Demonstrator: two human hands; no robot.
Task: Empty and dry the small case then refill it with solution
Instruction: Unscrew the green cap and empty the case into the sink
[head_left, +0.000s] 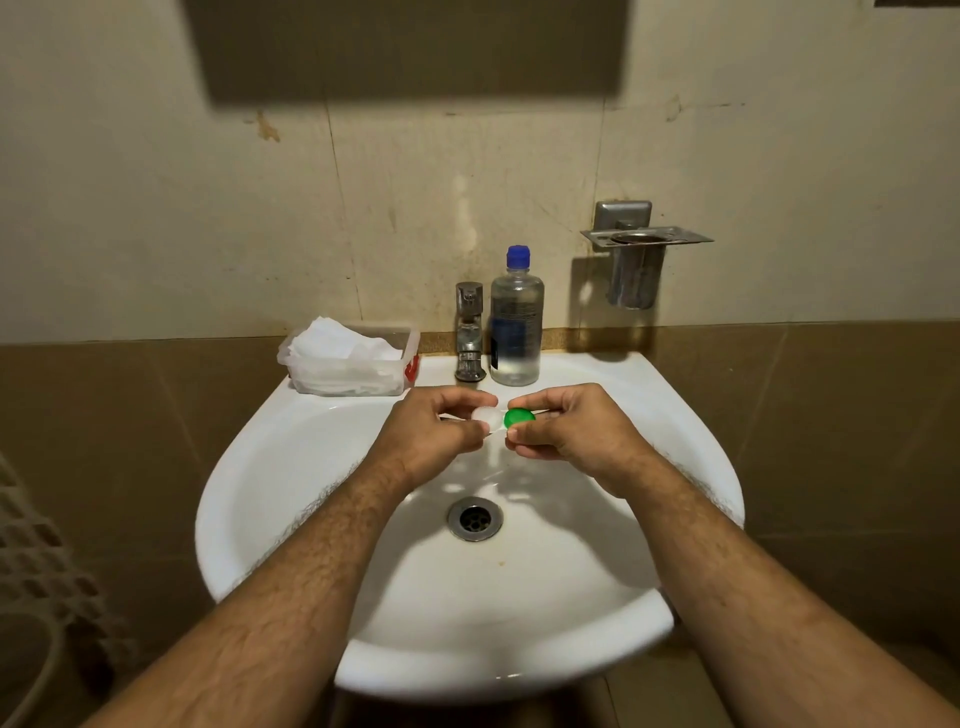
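**Lens case held over the sink, both caps still on**

So here's the setup: a person stands at a white sink (291, 462) with both forearms reaching in over the bowl. The small case (500, 419) sits up in the air between the two hands, above the back half of the basin and a bit in front of the tap (469, 332). It has a white cap (487, 414) on the left side and a green cap (518, 417) on the right, and both look to be in place on the case.

The left hand (434, 434) has its fingers curled around the white end, thumb and fingertips pinching it. The right hand (574, 428) does the same on the green end, fingers wrapped over the top and thumb underneath. The hands are close together, nearly touching at the fingertips (the case is basically the only thing between them).

On the back ledge of the sink, the solution bottle (517, 325) stands upright just right of the tap, clear with a blue cap, and only partly full. To the left of the tap is a clear plastic tub of tissues (350, 358). A metal cup holder (641, 257) is fixed to the wall on the right. The drain (475, 518) sits in the middle of the bowl, below the hands.
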